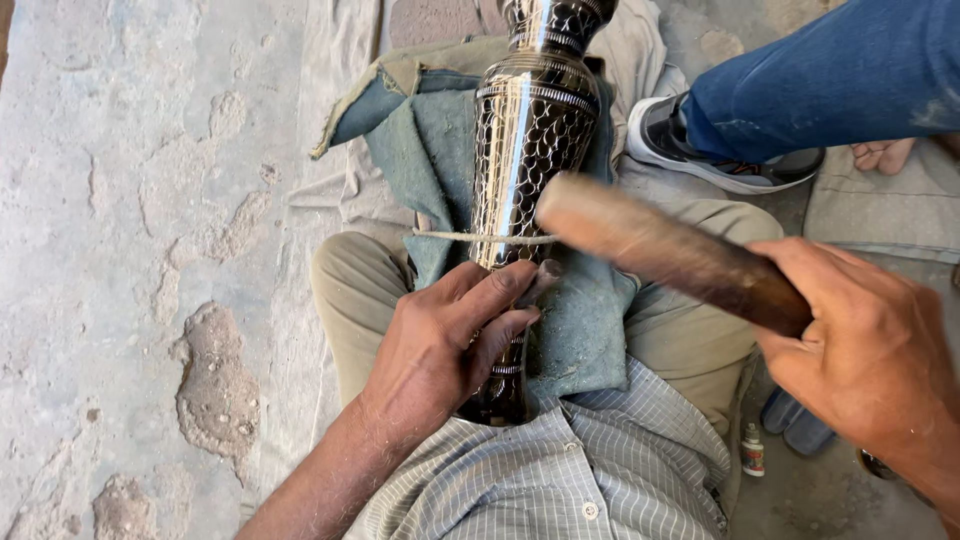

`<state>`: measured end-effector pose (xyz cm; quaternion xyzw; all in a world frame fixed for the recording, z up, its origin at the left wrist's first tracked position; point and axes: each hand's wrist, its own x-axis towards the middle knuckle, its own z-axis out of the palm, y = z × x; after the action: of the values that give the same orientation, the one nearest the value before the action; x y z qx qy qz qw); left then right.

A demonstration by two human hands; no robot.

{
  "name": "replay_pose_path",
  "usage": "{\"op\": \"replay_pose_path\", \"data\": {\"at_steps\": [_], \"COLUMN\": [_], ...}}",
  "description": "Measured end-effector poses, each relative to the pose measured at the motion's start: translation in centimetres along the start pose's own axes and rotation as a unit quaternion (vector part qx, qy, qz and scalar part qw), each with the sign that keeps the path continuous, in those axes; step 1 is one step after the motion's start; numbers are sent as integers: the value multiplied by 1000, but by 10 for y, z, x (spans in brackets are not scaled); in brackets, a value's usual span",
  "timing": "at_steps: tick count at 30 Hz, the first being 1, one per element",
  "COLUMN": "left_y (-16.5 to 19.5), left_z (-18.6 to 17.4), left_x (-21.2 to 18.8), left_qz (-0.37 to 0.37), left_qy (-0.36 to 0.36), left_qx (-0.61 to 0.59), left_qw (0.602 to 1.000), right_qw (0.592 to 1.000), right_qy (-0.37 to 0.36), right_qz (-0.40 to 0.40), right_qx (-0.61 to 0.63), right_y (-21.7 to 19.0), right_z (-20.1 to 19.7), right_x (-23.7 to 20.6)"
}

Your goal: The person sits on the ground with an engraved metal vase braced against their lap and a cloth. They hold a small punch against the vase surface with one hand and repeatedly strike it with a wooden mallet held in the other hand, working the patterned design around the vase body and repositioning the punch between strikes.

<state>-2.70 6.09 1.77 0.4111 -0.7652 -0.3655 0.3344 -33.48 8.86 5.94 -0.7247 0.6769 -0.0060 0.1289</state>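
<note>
Head view. Metal vase [530,130]: tall, dark and glossy, narrowing to a neck at both ends, its body covered in a fish-scale pattern with plain ribbed bands above. It is lying lengthwise along the person's lap, on a frayed blue-green cloth [425,150] that is cushioning it over khaki trousers. A thin cord [450,237] is crossing the vase and the cloth.

Left hand [440,345]: resting over the lower part of the vase, fingers pressed together and curling around a small chisel-like tool [545,275], whose tip is touching the patterned surface; the tool is partly hidden by the fingers.

Right hand [865,345]: fingers wrapping tightly around the dark end of a wooden mallet [665,250], thick, rounded and motion-blurred, which is hanging just above the tool and covering part of the vase.

Surroundings: rough, pitted concrete floor [130,250] to the left; another person's blue-jeaned leg [840,75] and grey sneaker [700,150] lying just beyond the vase to the right; a small bottle [753,450] standing beside the checked shirt.
</note>
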Motion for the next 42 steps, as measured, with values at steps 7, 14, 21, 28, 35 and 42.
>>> {"op": "replay_pose_path", "data": {"at_steps": [7, 14, 21, 28, 35, 42], "left_y": [-3, -9, -11, -4, 3, 11], "left_z": [-5, -7, -10, -13, -3, 3], "left_x": [1, 4, 4, 17, 35, 39], "left_qz": [-7, 2, 2, 33, 30, -18], "left_qy": [-32, -54, -53, -105, -173, -216], "left_qx": [-10, -16, -63, -56, 27, 84], "left_qw": [999, 998, 997, 992, 984, 973], "right_qw": [999, 994, 973, 952, 866, 940], "right_qy": [-11, 29, 84, 82, 85, 31], "right_qz": [31, 35, 24, 135, 139, 216], "right_qx": [7, 100, 213, 263, 472, 261], "right_y": [-4, -2, -10, 12, 31, 25], "right_z": [5, 9, 6, 50, 113, 116], "right_x": [0, -1, -7, -32, -54, -59]}}
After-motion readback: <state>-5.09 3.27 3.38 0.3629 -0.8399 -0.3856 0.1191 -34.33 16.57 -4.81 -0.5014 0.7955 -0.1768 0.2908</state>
